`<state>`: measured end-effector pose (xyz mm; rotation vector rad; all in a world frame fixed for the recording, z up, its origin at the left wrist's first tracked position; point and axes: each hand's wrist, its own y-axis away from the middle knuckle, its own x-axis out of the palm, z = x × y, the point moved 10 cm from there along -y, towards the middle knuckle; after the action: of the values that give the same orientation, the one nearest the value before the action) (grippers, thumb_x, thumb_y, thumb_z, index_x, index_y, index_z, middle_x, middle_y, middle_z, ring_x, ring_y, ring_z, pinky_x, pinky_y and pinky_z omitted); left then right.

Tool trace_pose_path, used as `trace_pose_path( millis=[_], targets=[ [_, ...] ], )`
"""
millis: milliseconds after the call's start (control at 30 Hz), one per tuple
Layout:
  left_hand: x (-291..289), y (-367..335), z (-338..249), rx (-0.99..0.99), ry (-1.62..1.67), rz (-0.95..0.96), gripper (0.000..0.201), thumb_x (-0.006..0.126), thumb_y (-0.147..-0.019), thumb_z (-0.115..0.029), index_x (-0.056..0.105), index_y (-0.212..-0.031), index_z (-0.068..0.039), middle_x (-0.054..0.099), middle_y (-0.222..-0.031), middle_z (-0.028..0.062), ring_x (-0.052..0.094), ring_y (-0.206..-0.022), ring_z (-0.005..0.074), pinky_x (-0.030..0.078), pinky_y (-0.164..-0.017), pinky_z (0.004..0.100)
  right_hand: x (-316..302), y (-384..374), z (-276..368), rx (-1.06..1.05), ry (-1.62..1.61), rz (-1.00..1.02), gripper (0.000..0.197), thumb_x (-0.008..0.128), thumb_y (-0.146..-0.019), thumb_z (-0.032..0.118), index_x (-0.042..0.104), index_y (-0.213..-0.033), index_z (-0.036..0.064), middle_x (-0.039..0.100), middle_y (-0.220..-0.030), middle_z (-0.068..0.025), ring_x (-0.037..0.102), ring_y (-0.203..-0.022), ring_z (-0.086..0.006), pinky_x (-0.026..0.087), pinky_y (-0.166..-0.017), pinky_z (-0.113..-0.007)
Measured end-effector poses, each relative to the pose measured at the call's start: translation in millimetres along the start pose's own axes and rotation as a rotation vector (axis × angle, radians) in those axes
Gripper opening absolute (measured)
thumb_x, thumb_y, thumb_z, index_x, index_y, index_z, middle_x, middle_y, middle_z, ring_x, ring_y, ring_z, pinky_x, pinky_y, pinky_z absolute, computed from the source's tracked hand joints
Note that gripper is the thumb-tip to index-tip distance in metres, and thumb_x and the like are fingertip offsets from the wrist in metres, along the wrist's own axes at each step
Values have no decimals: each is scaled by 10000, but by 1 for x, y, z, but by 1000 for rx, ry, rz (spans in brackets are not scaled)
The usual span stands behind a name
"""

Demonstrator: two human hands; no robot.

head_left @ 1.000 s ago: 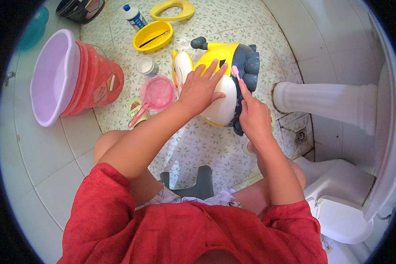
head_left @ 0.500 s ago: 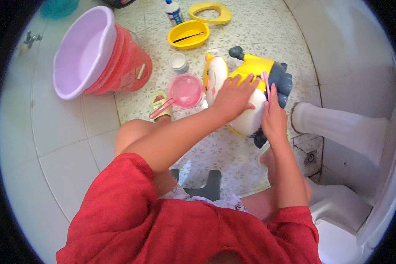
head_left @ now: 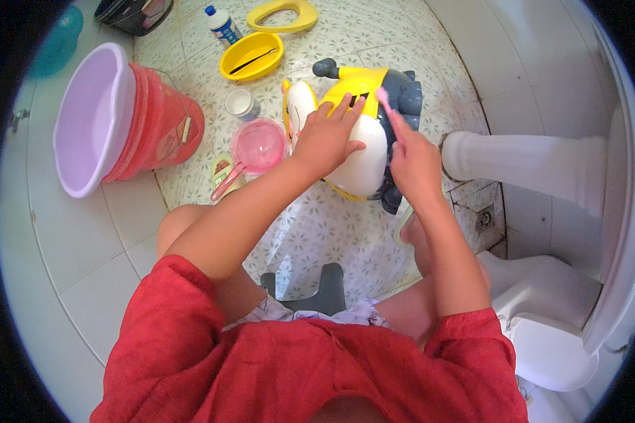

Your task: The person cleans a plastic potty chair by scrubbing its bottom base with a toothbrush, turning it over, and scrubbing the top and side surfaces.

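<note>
An animal-shaped plastic child's potty [head_left: 367, 151] in yellow, white and dark grey lies on the tiled floor in front of me, its smiling head toward the left. My left hand [head_left: 327, 137] rests on its body with fingers spread. A pink toothbrush [head_left: 394, 120] is gripped in my right hand [head_left: 416, 167], fingers wrapped round the handle. Its bristle end is over the border between the yellow and dark grey parts; whether it touches cannot be made out. Left of the potty is a pink dipper [head_left: 261, 146] with a long handle.
A lilac basin [head_left: 95, 120] tilts atop red buckets [head_left: 164, 116] at the left. Farther off are a white jar [head_left: 241, 103], a yellow bowl [head_left: 251, 56] holding a black brush, a blue-capped bottle [head_left: 223, 27] and a yellow ring seat [head_left: 282, 15]. A white pedestal [head_left: 522, 162] stands at the right.
The whole scene has shifted left in the view. My right hand has changed its hold on the toothbrush, which now slants more to the left. My left hand stays on the potty.
</note>
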<state>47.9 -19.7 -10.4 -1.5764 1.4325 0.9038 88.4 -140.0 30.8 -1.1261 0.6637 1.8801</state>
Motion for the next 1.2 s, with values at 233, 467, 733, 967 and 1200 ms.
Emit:
trace_pose_path(
  millis=[233,467,733,967,1200],
  targets=[
    [8,-4,0,-82,115,74,710,610,-853,-356,296,-1434,-95,341,-1441,208,377,-1241,446,318,-1054,466,25,9,-4,90,82,150,647,547,-808,83,322,-1415,87,651,-835,-212,644,-737,-372,508,-682,-475],
    [23,-2,1,-171,198,99,754,531,-876,-473,251,-1448,-70,270,-1473,224,277,-1305,481,250,-1065,536,44,9,3,186,72,244,750,579,-803,117,200,-1445,30,656,-785,-237,654,-695,-383,520,-656,-489],
    [22,3,-7,-180,58,80,805,545,-861,-482,191,-1465,-84,207,-1500,209,259,-1312,490,245,-1053,566,42,12,6,131,33,233,734,580,-796,111,224,-1429,5,659,-776,-227,651,-690,-395,521,-668,-482],
    [17,1,-13,-164,-17,26,731,538,-887,-414,223,-1456,-80,252,-1477,206,305,-1288,482,351,-990,559,27,13,8,47,-42,92,562,573,-788,71,438,-1333,99,654,-825,-211,627,-770,-401,500,-698,-480],
    [13,2,-8,-95,-62,-57,653,537,-898,-303,252,-1450,-102,346,-1437,192,379,-1241,431,352,-1019,486,9,7,8,63,-241,187,400,580,-814,82,533,-1205,11,636,-931,-234,637,-820,-378,512,-717,-443]
  ],
)
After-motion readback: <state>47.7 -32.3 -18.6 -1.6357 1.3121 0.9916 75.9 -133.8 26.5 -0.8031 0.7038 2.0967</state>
